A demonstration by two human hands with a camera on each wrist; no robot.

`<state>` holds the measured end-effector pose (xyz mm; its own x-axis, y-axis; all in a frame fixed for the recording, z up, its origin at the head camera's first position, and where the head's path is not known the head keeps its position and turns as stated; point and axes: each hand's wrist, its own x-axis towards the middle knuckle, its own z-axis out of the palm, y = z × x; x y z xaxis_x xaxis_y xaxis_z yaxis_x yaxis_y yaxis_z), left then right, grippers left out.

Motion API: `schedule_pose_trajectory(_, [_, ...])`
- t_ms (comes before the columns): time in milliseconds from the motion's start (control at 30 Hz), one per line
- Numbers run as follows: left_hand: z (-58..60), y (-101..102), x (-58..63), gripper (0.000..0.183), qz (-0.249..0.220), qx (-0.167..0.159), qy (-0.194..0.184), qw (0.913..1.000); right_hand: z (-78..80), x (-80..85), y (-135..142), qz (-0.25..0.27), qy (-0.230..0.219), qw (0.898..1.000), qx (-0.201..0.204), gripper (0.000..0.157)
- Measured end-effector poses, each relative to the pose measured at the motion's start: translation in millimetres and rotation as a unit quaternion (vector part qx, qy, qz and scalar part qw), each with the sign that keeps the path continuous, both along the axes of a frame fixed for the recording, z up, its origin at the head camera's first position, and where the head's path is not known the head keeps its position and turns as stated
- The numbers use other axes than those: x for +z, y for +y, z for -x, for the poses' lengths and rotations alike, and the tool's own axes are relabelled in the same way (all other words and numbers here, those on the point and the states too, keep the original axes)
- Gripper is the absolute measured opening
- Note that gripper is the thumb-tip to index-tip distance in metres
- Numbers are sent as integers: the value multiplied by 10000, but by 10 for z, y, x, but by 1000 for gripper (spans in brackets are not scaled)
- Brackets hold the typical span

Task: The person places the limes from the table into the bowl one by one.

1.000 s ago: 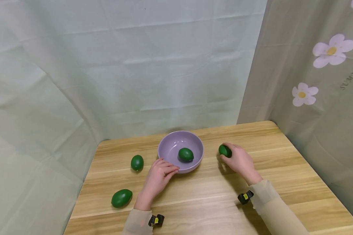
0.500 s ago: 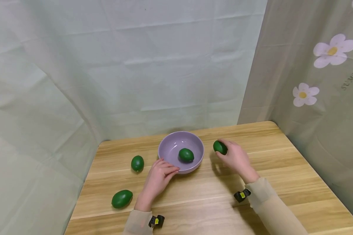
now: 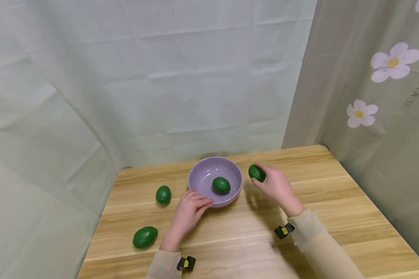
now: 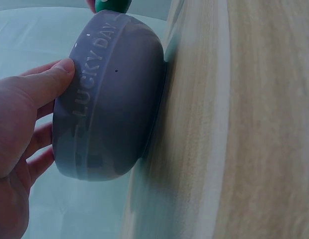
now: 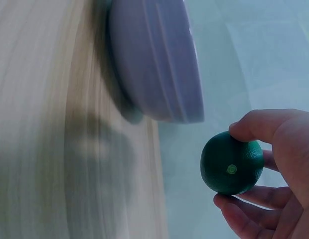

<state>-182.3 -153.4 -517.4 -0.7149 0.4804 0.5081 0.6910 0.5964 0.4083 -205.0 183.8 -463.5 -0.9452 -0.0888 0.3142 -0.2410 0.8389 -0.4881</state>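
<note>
My left hand (image 3: 189, 211) grips the near-left rim of a purple bowl (image 3: 200, 181), thumb at the edge and fingertips along the rim. The left wrist view shows raised "LUCKY DAY" lettering on the bowl's wall (image 4: 119, 99). One green lime (image 3: 221, 185) lies inside the bowl. Just right of the bowl, my right hand (image 3: 276, 188) holds another lime (image 3: 255, 173) between thumb and fingers. In the right wrist view this lime (image 5: 230, 163) is raised off the table, with its stem scar facing the camera and the bowl close by.
Two more limes lie on the wooden table (image 3: 237, 248): one lime (image 3: 163, 195) left of the bowl, another lime (image 3: 144, 237) nearer the front left. Pale curtains (image 3: 195, 97) hang behind the table and along both sides.
My right hand has moved left and slightly farther back with its lime, closer to the bowl. The left hand stays on the rim.
</note>
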Motion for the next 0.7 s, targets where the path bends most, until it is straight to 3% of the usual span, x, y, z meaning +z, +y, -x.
schedule_pose_trajectory(700, [-17,4,20,14,50,83,-93,9999,64,148,-314,141,216,9991,331,57])
